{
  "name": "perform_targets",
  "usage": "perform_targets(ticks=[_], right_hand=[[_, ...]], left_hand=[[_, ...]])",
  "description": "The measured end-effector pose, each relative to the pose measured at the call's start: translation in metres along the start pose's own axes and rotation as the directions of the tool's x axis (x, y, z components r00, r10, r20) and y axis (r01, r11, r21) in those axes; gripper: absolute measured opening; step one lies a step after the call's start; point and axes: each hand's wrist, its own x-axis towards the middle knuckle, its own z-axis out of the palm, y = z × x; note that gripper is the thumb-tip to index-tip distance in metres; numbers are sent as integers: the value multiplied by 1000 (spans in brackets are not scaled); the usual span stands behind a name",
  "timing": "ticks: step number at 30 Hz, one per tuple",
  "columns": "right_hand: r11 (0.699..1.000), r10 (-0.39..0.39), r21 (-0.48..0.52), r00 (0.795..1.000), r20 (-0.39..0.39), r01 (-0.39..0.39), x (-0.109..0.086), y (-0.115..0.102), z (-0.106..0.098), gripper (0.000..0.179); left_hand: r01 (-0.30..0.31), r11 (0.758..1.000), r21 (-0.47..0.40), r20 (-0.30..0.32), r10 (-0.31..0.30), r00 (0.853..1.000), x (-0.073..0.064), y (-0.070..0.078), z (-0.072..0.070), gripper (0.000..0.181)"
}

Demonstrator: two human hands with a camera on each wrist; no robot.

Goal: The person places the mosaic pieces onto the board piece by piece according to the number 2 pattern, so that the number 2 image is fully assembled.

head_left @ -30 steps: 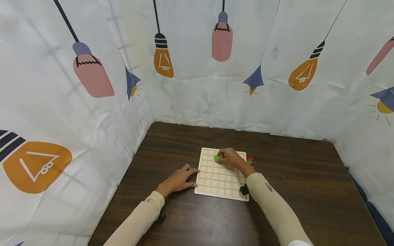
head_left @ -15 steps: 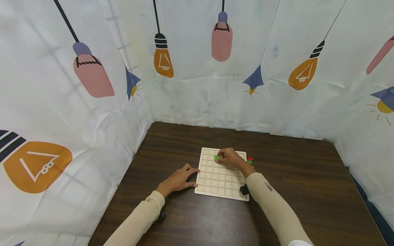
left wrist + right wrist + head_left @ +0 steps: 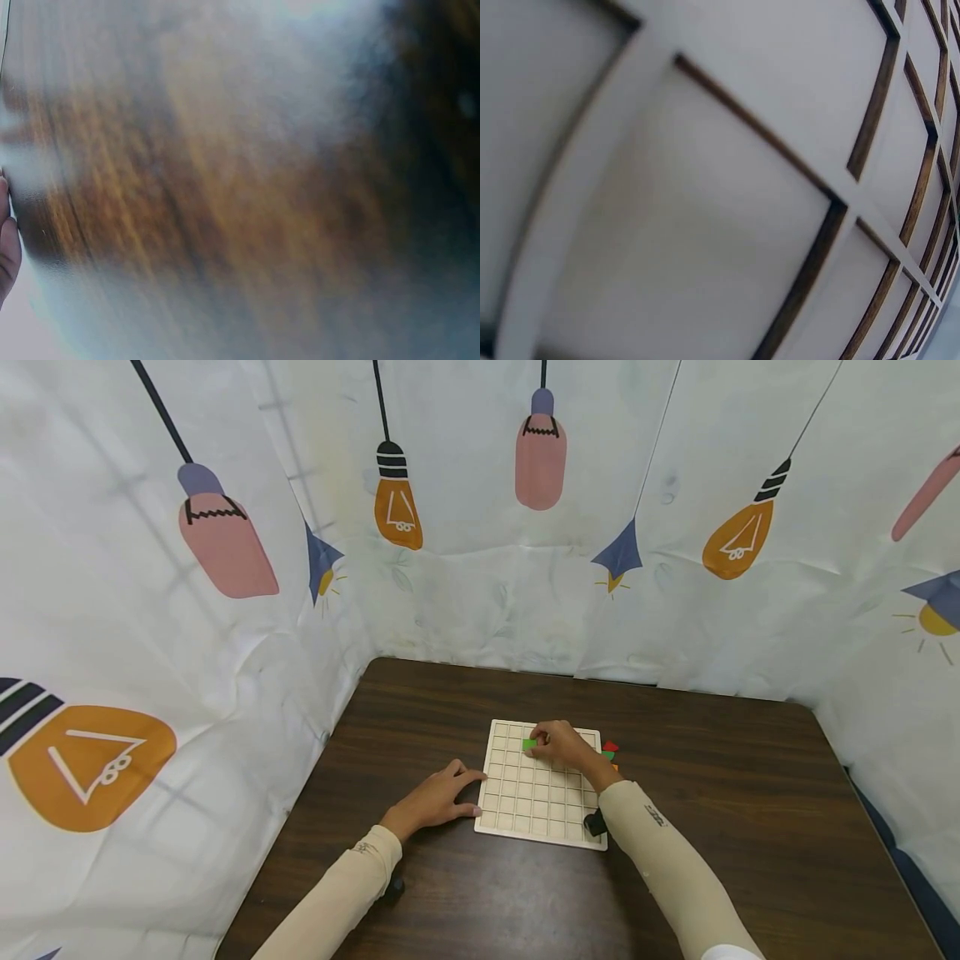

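A pale wooden board [image 3: 525, 810] marked off in a grid of squares lies on the dark table. My right hand [image 3: 561, 747] reaches over its far part and pinches a small green piece [image 3: 528, 745] between thumb and fingers, low at the far-left squares. At the board's left edge rests my left hand [image 3: 435, 797], thumb and index finger spread apart and touching the rim. Only a bit of the left fingers [image 3: 7, 255] shows in the left wrist view. The right wrist view holds just the board's recessed squares [image 3: 690, 225], close up; the right hand is out of that picture.
Beyond the board's right edge lie a red piece [image 3: 611, 747], a green piece [image 3: 608, 756] and a bit of orange [image 3: 616, 767], partly hidden by the right wrist. The brown table [image 3: 720, 777] meets a white curtain [image 3: 480, 602] printed with lamps behind and to the left.
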Motion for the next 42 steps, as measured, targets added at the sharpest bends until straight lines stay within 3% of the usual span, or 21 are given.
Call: perform_targets(ticks=[14, 21, 34, 42], right_hand=[[1000, -12, 3, 1000, -18, 12, -3, 0, 0, 24], [1000, -4, 1, 1000, -28, 4, -6, -2, -2, 37], [998, -56, -11, 994, -94, 55, -29, -1, -29, 35], [999, -32, -21, 987, -157, 29, -54, 10, -51, 26]], left_hand=[[0, 1000, -5, 7, 0, 1000, 3, 1, 1, 64], [10, 1000, -5, 13, -10, 1000, 3, 3, 1, 64], [10, 999, -52, 11, -10, 1000, 1, 0, 0, 64], [13, 997, -75, 14, -12, 1000, 1, -2, 1, 65]])
